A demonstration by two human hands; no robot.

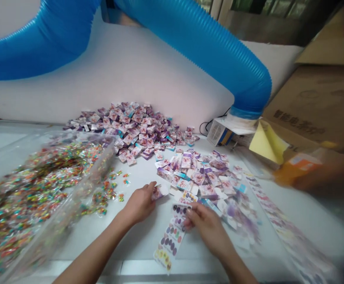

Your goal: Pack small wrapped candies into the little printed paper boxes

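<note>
"What do your hands hold?"

"My left hand (139,204) pinches a pink packet (158,193), my right hand (207,229) grips a strip of oval stickers (170,238)"

"Where?"

"Lower centre of the frame, on the table (139,246)"

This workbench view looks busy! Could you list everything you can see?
Corrugated hose: one, blue, arching across the top.
Clear plastic tub: one, transparent, at left.
Small wrapped pieces: many, multicoloured, in and beside the tub.
Packet pile: many, pink and purple, at the back.
Loose printed cards: many, pink and white, right of centre.
Cardboard box: one, brown, at right.
Yellow sheet: one, yellow, by the box.
Dotted card strip: one, white with coloured dots, front centre.
Left hand: at a small packet.
Right hand: on the dotted strip.
</note>
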